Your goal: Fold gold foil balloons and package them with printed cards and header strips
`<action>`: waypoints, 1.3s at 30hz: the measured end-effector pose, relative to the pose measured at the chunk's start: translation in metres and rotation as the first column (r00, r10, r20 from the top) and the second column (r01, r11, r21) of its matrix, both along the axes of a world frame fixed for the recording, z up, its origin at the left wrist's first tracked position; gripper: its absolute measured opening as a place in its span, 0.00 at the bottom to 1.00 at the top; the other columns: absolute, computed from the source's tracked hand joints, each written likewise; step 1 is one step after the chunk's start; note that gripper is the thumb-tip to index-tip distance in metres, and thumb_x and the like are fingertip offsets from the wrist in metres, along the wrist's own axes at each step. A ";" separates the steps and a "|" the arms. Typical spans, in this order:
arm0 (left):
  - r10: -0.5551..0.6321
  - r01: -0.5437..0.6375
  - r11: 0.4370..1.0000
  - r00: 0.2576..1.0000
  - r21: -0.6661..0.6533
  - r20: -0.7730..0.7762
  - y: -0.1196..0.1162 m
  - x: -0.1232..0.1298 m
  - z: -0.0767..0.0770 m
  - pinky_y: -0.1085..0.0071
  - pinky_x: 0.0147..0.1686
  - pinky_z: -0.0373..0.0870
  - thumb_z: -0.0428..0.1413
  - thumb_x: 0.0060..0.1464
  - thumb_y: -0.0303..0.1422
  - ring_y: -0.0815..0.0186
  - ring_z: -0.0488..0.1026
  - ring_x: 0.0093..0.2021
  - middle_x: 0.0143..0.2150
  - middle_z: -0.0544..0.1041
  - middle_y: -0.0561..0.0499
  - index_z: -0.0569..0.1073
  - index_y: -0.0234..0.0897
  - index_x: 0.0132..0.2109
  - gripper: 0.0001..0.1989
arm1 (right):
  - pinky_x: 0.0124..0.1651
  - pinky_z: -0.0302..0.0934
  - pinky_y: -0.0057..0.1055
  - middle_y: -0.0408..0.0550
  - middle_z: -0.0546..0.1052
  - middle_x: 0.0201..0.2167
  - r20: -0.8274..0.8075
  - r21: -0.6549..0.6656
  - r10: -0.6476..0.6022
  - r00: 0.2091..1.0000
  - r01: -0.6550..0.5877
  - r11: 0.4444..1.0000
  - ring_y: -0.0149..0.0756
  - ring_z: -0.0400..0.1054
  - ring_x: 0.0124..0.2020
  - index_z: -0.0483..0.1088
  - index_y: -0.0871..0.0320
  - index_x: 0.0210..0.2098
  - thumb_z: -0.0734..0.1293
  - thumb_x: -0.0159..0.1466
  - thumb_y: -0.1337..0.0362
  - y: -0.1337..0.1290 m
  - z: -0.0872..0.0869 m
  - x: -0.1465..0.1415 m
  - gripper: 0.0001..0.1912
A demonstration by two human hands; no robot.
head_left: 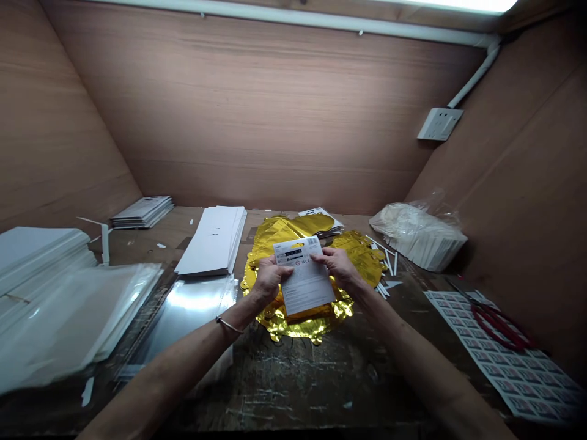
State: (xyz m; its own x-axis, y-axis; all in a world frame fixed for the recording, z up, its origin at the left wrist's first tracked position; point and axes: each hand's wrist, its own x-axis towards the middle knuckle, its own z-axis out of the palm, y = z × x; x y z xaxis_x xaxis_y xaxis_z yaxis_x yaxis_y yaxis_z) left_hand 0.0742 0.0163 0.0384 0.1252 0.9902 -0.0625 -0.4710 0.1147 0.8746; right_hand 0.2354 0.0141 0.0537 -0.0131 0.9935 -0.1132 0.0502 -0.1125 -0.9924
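A white printed card (305, 287) with a hang hole near its top edge is held up in front of me, tilted slightly. My left hand (269, 276) grips its left side, thumb on the printed face. On the upper right side, my right hand (340, 264) pinches the same card, thumb also on the front. Behind and beneath the card lie shiny gold foil pieces (279, 229) with scalloped edges, spread over the dark wooden table (293, 391). Fingers behind the card are hidden.
White card stack (213, 241) and clear plastic sleeves (197, 299) lie left of the foil; larger sleeves (123, 299) sit farther left. On the right are bagged white pieces (419, 235), a sticker sheet (499, 360), red-handled scissors (499, 327) and white strips (387, 256).
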 end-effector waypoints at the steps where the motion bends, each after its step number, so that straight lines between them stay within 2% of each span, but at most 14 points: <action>1: -0.021 0.021 1.000 1.000 0.000 -0.020 0.000 -0.002 0.001 0.70 0.31 0.67 0.57 0.24 0.18 0.65 0.71 0.28 0.27 0.75 0.48 0.73 0.29 0.28 0.15 | 0.31 0.61 0.34 0.48 0.74 0.25 -0.104 -0.036 -0.022 0.994 0.019 0.999 0.36 0.67 0.26 0.70 0.62 0.26 0.70 0.40 0.59 0.004 -0.001 -0.005 0.16; 4: -0.041 0.039 0.998 0.998 -0.045 -0.040 -0.001 -0.009 0.000 0.69 0.31 0.67 0.58 0.23 0.19 0.65 0.71 0.27 0.27 0.76 0.47 0.73 0.29 0.27 0.15 | 0.27 0.60 0.30 0.42 0.71 0.16 -0.293 -0.054 -0.134 0.947 0.124 0.991 0.30 0.64 0.19 0.66 0.61 0.17 0.71 0.34 0.66 0.011 -0.011 -0.020 0.11; 8: -0.058 0.063 0.991 0.997 -0.115 0.049 -0.001 -0.019 -0.011 0.67 0.31 0.67 0.60 0.26 0.23 0.64 0.71 0.26 0.28 0.76 0.45 0.73 0.28 0.29 0.14 | 0.25 0.59 0.27 0.40 0.71 0.15 -0.336 -0.033 -0.161 0.928 0.159 0.987 0.28 0.63 0.18 0.67 0.61 0.16 0.71 0.33 0.68 0.016 -0.022 -0.033 0.10; 13: 0.103 -0.092 0.992 0.987 -0.091 0.124 0.006 -0.026 -0.014 0.65 0.35 0.67 0.59 0.27 0.22 0.64 0.71 0.27 0.27 0.76 0.47 0.73 0.29 0.28 0.13 | 0.29 0.61 0.28 0.42 0.73 0.19 -0.383 -0.069 -0.006 0.924 -0.022 0.997 0.30 0.65 0.21 0.70 0.60 0.20 0.71 0.37 0.64 0.016 -0.017 -0.036 0.10; 17: 0.139 -0.135 0.990 0.979 -0.032 0.148 0.010 -0.024 -0.005 0.65 0.36 0.67 0.59 0.27 0.22 0.64 0.71 0.28 0.28 0.76 0.47 0.73 0.29 0.28 0.13 | 0.34 0.62 0.32 0.47 0.75 0.23 -0.383 -0.140 0.113 0.917 -0.178 0.974 0.35 0.68 0.25 0.71 0.63 0.25 0.71 0.38 0.64 0.013 -0.014 -0.036 0.14; 19: 0.115 -0.117 0.993 0.991 0.017 0.066 0.007 -0.028 0.002 0.65 0.34 0.67 0.59 0.30 0.25 0.63 0.71 0.29 0.28 0.75 0.46 0.73 0.29 0.29 0.12 | 0.34 0.62 0.32 0.47 0.75 0.22 -0.344 -0.161 0.100 0.934 -0.164 0.973 0.36 0.68 0.25 0.71 0.63 0.25 0.72 0.37 0.67 0.012 -0.016 -0.037 0.13; 21: 0.055 -0.036 0.993 0.984 0.112 -0.168 -0.003 -0.042 0.010 0.66 0.33 0.67 0.59 0.34 0.30 0.62 0.71 0.30 0.31 0.75 0.45 0.73 0.30 0.31 0.12 | 0.34 0.62 0.33 0.47 0.75 0.21 -0.324 -0.174 0.085 0.942 -0.148 0.974 0.36 0.68 0.24 0.71 0.63 0.25 0.71 0.38 0.68 0.011 -0.020 -0.038 0.13; 23: 0.019 0.116 0.966 0.857 0.229 -0.515 -0.018 -0.071 0.016 0.66 0.34 0.66 0.58 0.36 0.35 0.60 0.71 0.33 0.35 0.75 0.44 0.73 0.33 0.35 0.15 | 0.34 0.63 0.34 0.47 0.75 0.23 -0.323 -0.183 0.077 0.943 -0.142 0.973 0.37 0.69 0.25 0.71 0.63 0.25 0.71 0.39 0.68 0.010 -0.024 -0.038 0.11; 26: 0.150 0.356 0.868 0.477 0.346 -0.866 -0.042 -0.130 0.012 0.64 0.48 0.56 0.57 0.39 0.38 0.57 0.63 0.49 0.48 0.69 0.45 0.70 0.39 0.44 0.21 | 0.36 0.63 0.36 0.48 0.76 0.24 -0.343 -0.180 0.063 0.937 -0.132 0.975 0.38 0.69 0.26 0.71 0.63 0.24 0.70 0.41 0.69 0.010 -0.031 -0.039 0.10; 28: 0.199 0.436 0.860 0.190 0.264 -0.962 -0.053 -0.164 0.000 0.59 0.52 0.47 0.55 0.41 0.41 0.54 0.53 0.55 0.53 0.62 0.42 0.66 0.36 0.49 0.26 | 0.37 0.63 0.37 0.49 0.76 0.25 -0.357 -0.186 0.069 0.932 -0.143 0.972 0.39 0.69 0.27 0.70 0.63 0.25 0.69 0.41 0.69 0.009 -0.035 -0.041 0.10; 30: 0.222 0.514 0.835 0.009 0.195 -0.975 -0.057 -0.182 -0.017 0.57 0.53 0.43 0.49 0.47 0.41 0.56 0.49 0.57 0.56 0.57 0.43 0.62 0.36 0.52 0.25 | 0.37 0.63 0.38 0.49 0.76 0.26 -0.370 -0.188 0.079 0.926 -0.158 0.969 0.39 0.69 0.28 0.70 0.63 0.26 0.69 0.42 0.69 0.009 -0.038 -0.043 0.10; 33: 0.343 0.532 0.811 -0.091 0.245 -0.935 -0.054 -0.180 -0.033 0.60 0.52 0.47 0.41 0.54 0.34 0.60 0.54 0.55 0.54 0.62 0.45 0.64 0.37 0.50 0.17 | 0.38 0.63 0.38 0.49 0.76 0.26 -0.390 -0.184 0.070 0.918 -0.152 0.971 0.39 0.70 0.28 0.70 0.63 0.26 0.69 0.43 0.69 0.009 -0.038 -0.045 0.09; 36: 0.443 0.524 0.795 -0.159 0.305 -0.882 -0.044 -0.161 -0.035 0.67 0.40 0.59 0.39 0.52 0.25 0.62 0.66 0.40 0.39 0.72 0.45 0.70 0.34 0.36 0.15 | 0.38 0.63 0.37 0.48 0.76 0.24 -0.388 -0.188 0.025 0.921 -0.106 0.977 0.38 0.69 0.27 0.70 0.63 0.25 0.68 0.43 0.70 0.009 -0.032 -0.045 0.08; 39: 0.528 0.519 0.774 -0.213 0.362 -0.822 -0.033 -0.146 -0.034 0.70 0.29 0.59 0.39 0.48 0.21 0.65 0.64 0.26 0.25 0.69 0.46 0.67 0.34 0.25 0.14 | 0.39 0.62 0.38 0.47 0.76 0.24 -0.378 -0.185 -0.014 0.926 -0.061 0.981 0.38 0.69 0.27 0.70 0.63 0.25 0.68 0.43 0.71 0.009 -0.026 -0.041 0.08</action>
State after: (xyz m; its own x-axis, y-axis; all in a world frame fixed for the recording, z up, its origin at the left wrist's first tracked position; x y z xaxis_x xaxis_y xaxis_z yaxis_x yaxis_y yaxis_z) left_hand -0.0720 -0.0167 0.0040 0.4355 0.8545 0.2832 0.8840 -0.4654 0.0449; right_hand 0.1939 0.0236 0.0282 -0.1149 0.9527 -0.2813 -0.3167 -0.3036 -0.8986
